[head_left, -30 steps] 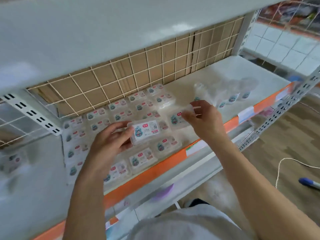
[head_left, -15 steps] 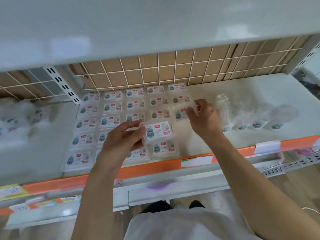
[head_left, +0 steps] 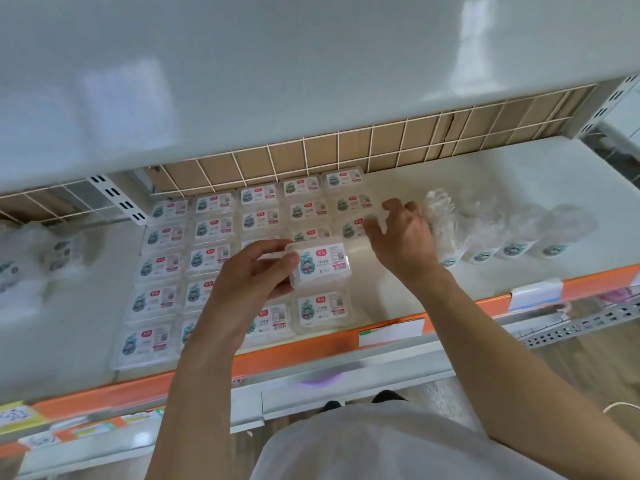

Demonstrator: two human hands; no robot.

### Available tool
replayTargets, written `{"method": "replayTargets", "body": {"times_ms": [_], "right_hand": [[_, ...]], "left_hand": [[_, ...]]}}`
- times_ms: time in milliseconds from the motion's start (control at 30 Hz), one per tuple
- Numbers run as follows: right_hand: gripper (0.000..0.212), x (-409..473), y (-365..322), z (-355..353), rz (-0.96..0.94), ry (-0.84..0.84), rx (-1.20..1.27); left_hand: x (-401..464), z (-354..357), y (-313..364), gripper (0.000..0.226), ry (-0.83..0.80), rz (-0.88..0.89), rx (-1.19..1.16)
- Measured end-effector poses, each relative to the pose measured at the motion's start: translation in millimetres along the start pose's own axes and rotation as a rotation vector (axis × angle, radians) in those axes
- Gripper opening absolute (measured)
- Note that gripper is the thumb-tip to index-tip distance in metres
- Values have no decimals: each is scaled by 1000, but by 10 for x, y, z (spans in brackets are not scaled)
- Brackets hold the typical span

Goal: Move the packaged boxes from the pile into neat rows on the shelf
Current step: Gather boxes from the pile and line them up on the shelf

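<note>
Several clear plastic boxes with white labels lie in neat rows on the white shelf. My left hand grips one such box by its left end, holding it just above the front rows. My right hand reaches further back and pinches the right end of another box lying in the right column. A box lies at the shelf front under the held one.
A row of clear round tubs lies to the right of my right hand. Blurred packets sit at the far left. A wire grid with cardboard backs the shelf. An upper shelf overhangs. The front edge is orange.
The view has swung left and down, then closer. My left hand keeps its box just above the rows. My right hand stays at the box in the right column.
</note>
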State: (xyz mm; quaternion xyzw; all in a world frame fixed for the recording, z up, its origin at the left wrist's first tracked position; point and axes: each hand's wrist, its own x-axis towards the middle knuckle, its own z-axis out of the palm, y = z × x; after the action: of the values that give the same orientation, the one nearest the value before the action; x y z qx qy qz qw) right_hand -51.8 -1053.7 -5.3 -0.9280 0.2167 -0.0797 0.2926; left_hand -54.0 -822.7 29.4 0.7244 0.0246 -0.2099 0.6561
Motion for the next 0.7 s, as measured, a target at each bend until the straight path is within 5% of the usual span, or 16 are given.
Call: {"method": "replayTargets", "body": {"times_ms": [700], "right_hand": [[46, -278, 16, -285, -148, 85, 29]], "left_hand": [[16, 64, 5, 24, 56, 14, 84]]}}
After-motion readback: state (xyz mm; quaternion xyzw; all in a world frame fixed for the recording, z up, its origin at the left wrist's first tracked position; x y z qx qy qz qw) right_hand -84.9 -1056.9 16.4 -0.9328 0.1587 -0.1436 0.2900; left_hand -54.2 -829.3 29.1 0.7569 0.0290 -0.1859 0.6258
